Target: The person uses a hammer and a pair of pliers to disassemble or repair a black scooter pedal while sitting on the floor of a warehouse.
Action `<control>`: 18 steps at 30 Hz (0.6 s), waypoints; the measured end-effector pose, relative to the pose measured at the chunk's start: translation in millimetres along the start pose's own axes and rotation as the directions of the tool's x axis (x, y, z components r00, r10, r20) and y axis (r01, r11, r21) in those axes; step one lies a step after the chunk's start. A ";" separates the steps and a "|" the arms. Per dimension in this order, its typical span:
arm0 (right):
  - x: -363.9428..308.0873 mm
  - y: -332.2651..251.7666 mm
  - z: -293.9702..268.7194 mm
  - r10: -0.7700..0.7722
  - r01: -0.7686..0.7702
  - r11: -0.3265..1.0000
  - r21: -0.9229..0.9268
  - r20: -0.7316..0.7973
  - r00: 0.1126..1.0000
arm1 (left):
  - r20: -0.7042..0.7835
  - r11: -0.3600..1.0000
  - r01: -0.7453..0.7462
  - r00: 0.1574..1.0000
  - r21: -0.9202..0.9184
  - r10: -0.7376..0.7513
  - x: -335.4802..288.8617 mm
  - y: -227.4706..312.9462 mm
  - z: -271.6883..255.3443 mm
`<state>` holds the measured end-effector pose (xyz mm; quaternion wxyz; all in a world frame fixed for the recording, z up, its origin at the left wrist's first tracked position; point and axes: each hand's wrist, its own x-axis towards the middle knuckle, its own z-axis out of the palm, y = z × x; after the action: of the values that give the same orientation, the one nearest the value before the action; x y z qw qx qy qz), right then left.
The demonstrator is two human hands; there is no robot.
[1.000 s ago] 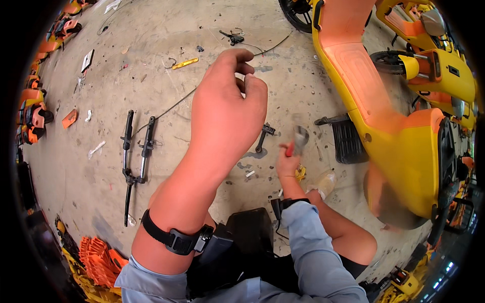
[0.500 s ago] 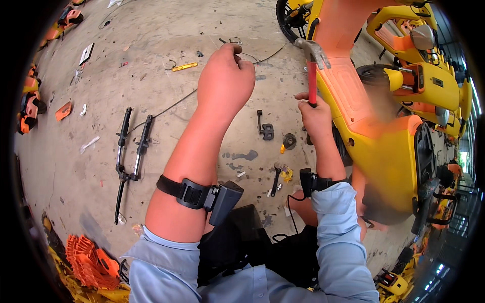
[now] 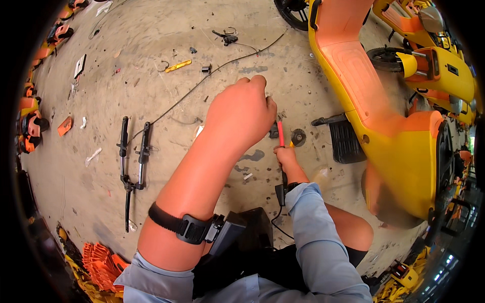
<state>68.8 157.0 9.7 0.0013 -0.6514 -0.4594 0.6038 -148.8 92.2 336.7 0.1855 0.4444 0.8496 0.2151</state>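
Gripping the lower end of the red-handled tool (image 3: 281, 134), my right hand (image 3: 287, 157) has its fingers wrapped around it. The tool's far end shows close by my left hand (image 3: 240, 113), so a careless swing could, I judge, catch those fingers. They curl out of my sight; I can't tell whether they pinch anything. The tool's tip is too small to read. Farther out, a black part (image 3: 274, 132) shows only partly, near a dark disc (image 3: 298, 137); the yellow scooter (image 3: 404, 151) is cut off above.
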 end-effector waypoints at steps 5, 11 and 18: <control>46.2 2.8 33.8 -0.027 0.027 1.000 -0.006 0.024 0.999 | 0.087 0.996 0.052 0.995 0.066 -0.058 6.9 4.1 0.1; 79.5 -32.5 65.2 -0.392 0.277 0.845 -0.457 -0.177 0.903 | 0.115 0.999 0.014 0.993 -0.038 -0.010 6.4 1.2 6.2; 104.9 -80.9 77.1 -0.392 0.246 0.826 -0.507 -0.205 0.897 | 0.207 0.997 0.070 0.976 -0.030 -0.062 10.1 0.7 9.7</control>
<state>-56.1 224.0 -48.5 0.0160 -0.6290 -0.6891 0.3596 -148.8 102.9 327.7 0.2876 0.4323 0.8360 0.1774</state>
